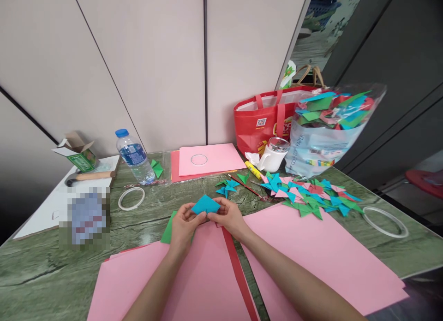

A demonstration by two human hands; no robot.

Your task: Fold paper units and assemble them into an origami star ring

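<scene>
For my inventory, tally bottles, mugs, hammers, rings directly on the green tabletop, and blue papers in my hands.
Clear plastic bottle: 1
White lidded mug: 1
Wooden-handled hammer: 1
White rings: 2
Folded blue paper: 1
Total: 6

Pixelation obscures an object [88, 217] at left — identity indeterminate. Blue paper [206, 204], center, partly hides left hand [183, 226] and right hand [230, 215]. Lower edge truncates both forearms [284, 265] — right edge, a red seat [425, 181].
</scene>
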